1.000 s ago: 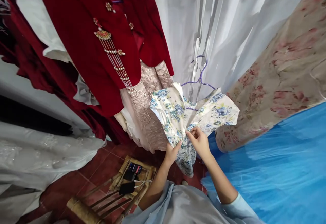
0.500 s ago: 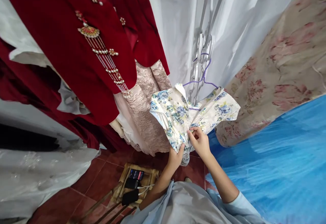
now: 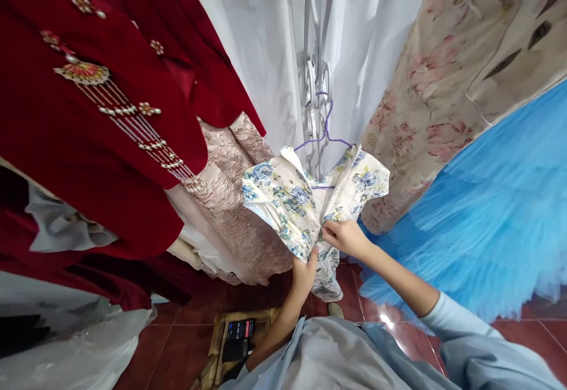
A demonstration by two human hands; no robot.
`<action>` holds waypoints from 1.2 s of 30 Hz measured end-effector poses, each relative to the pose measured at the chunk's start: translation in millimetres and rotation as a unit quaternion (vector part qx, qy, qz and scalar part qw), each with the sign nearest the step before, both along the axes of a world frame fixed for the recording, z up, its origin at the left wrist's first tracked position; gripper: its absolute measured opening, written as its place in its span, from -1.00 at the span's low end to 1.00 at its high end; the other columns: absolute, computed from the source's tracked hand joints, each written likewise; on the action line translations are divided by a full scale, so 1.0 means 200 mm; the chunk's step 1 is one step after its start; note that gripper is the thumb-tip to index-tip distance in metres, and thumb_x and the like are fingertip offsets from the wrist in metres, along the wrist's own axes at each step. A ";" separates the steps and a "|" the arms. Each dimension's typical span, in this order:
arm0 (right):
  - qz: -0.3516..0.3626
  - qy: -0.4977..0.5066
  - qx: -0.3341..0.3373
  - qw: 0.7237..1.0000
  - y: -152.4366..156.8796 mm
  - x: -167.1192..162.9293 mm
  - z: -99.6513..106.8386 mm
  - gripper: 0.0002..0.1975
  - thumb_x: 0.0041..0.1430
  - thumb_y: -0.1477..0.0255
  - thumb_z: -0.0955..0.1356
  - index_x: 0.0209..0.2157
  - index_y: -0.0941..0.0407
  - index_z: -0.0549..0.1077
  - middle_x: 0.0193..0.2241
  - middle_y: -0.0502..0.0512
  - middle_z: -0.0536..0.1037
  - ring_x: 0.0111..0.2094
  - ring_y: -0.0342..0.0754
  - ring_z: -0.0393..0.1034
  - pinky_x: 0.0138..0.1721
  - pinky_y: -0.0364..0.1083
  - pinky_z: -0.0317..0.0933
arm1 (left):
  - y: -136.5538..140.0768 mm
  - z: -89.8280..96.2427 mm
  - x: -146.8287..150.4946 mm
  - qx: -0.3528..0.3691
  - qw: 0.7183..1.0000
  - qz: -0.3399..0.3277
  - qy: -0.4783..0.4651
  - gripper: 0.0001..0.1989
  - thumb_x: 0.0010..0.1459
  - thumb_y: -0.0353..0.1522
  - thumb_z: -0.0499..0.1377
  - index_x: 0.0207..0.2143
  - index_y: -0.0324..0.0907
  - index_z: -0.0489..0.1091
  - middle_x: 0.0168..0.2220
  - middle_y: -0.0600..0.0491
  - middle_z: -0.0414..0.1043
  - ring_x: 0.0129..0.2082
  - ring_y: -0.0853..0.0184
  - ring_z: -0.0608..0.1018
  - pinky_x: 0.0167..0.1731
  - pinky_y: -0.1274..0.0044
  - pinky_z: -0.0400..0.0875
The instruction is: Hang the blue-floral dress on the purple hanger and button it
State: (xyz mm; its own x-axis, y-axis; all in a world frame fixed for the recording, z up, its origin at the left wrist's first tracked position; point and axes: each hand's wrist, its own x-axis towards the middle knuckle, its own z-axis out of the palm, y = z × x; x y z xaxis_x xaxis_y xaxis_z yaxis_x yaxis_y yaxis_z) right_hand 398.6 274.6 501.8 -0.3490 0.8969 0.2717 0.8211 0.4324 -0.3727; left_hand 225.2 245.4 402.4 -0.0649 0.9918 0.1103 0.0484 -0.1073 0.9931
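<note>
A short-sleeved white dress with blue flowers (image 3: 292, 192) hangs on a purple hanger (image 3: 326, 133), which is hooked among white hangers (image 3: 312, 83). My left hand (image 3: 305, 273) grips the dress's front low on its left side, thumb on top of the cloth. Just above and to the right, my right hand (image 3: 343, 236) is closed on the front edge by the neckline's lower end, fingertips pinched together. The neckline gapes in a V above my hands. Whether a small fastener sits between my right fingers cannot be seen.
Red velvet garments with a beaded fan ornament (image 3: 84, 72) hang at the left, beside a pink brocade skirt (image 3: 234, 201). At the right are a beige floral dress (image 3: 425, 94) and a blue tulle skirt (image 3: 482, 213). A phone (image 3: 240, 329) lies on a wooden stool (image 3: 215, 348) below.
My view has shifted to the right, so the garments appear further left. My right hand has turned more sideways, its elbow further out. Both hands keep hold of the dress.
</note>
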 end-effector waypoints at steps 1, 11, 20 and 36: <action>0.027 -0.014 0.022 0.999 0.01 0.03 0.04 -0.77 0.33 0.38 0.21 -0.37 0.10 0.42 -0.56 0.07 0.54 -0.53 -0.07 0.41 -0.46 -0.13 -0.01 | 0.00 0.01 -0.01 0.001 1.000 -0.007 0.007 -0.45 0.16 -0.06 0.29 0.08 -0.22 0.44 0.19 -0.25 0.44 0.30 -0.01 0.40 0.34 0.20 0.23; 0.009 -0.118 0.235 0.965 0.44 0.16 0.74 -0.71 0.37 0.34 0.17 -0.39 0.10 0.39 -0.59 0.06 0.41 -0.60 -0.11 0.13 -0.49 -0.09 -0.12 | -0.06 0.12 -0.03 -0.003 0.999 -0.037 0.023 -0.42 0.13 -0.03 0.31 0.08 -0.20 0.44 0.12 -0.25 0.49 0.39 -0.01 0.26 0.42 0.24 0.05; -0.058 -0.081 0.279 0.955 0.53 0.20 0.96 -0.72 0.32 0.35 0.19 -0.37 0.14 0.44 -0.60 0.09 0.43 -0.58 -0.07 0.22 -0.45 -0.09 -0.06 | -0.10 0.11 -0.04 0.003 0.999 -0.038 0.028 -0.49 0.15 -0.07 0.29 0.04 -0.19 0.45 0.05 -0.22 0.53 0.32 0.00 0.37 0.35 0.23 0.20; -0.027 0.543 -0.021 0.839 0.32 0.08 0.75 -0.77 0.10 0.31 0.40 -0.53 0.09 0.34 -0.73 -0.12 0.32 -0.73 -0.23 0.10 -0.69 -0.20 -0.03 | 0.54 1.19 0.02 0.447 0.846 -0.087 0.278 -0.66 0.47 -0.29 -0.03 0.18 -0.12 0.36 0.17 -0.11 0.41 0.16 0.22 0.48 0.16 0.34 0.40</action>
State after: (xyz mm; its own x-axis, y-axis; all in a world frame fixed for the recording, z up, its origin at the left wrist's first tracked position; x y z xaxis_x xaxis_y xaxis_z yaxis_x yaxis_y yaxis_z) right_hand 415.1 338.7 651.6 0.1246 0.9201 0.3714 0.0063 0.3736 -0.9276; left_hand 228.7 354.4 640.5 0.3823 0.4855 0.7862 0.3880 -0.8566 0.3403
